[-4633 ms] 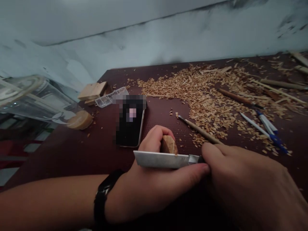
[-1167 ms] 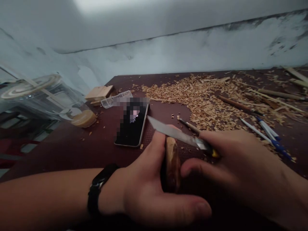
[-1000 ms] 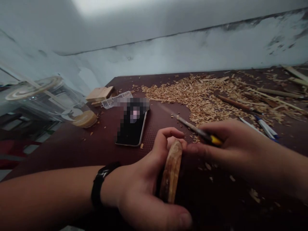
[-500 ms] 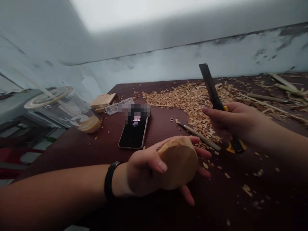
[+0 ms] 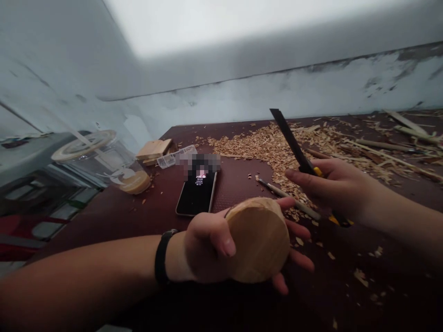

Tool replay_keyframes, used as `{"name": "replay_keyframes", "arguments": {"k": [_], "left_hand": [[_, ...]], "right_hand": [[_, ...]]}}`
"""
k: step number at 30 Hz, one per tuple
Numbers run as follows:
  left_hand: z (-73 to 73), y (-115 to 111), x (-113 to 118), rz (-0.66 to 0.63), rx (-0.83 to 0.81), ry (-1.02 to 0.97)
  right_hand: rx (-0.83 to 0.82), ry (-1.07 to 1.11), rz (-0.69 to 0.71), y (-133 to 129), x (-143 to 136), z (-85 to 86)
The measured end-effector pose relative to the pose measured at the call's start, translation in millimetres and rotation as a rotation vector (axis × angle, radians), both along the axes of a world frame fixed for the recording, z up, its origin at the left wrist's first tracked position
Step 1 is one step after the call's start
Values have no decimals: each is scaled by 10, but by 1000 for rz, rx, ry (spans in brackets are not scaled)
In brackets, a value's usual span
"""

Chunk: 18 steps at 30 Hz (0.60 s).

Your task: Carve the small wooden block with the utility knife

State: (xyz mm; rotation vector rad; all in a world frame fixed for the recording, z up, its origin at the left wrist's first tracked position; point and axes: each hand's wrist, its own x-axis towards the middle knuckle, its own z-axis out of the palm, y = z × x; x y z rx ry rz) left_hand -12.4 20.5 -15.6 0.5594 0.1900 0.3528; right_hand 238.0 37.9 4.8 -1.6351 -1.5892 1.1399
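Observation:
A round, thick wooden disc (image 5: 260,242) rests in my left hand (image 5: 211,244), thumb at its near left edge and fingertips showing beyond its far side. Its flat face is turned towards me. My right hand (image 5: 328,186) is closed around a black and yellow utility knife (image 5: 291,144). The long dark blade points up and to the left, apart from the disc. Behind the disc, a slim carving tool (image 5: 292,200) with a pale handle lies on the dark red table (image 5: 235,180).
Wood chips (image 5: 256,145) are heaped along the back, with long strips and sticks (image 5: 377,145) at right. A phone (image 5: 197,191), a clear plastic case (image 5: 176,156), wooden blocks (image 5: 154,151) and a lidded cup with a straw (image 5: 107,161) stand at left. The wall (image 5: 224,97) bounds the back.
The knife in my right hand has tipped further left, its blade tip now lower. The disc in my left hand has shifted slightly right and down in view. The camera view has moved slightly.

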Motion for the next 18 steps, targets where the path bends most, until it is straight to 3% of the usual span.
{"name": "replay_keyframes", "arguments": {"k": [3,8,10,15,18], "left_hand": [[6,-12,-4,50,27,16],[10,-50,-49,286,183,194],[8,-48,-68,307,183,224],[9,4,-62,40,-50,66],[11,32,-39,-56,-62,3]], "right_hand": [[9,26,28,-5,-2,-8],[16,52,18,-13,-6,7],[20,72,31,-24,-16,17],[60,51,66,-65,-45,22],[75,25,68,-63,-43,17]]}}
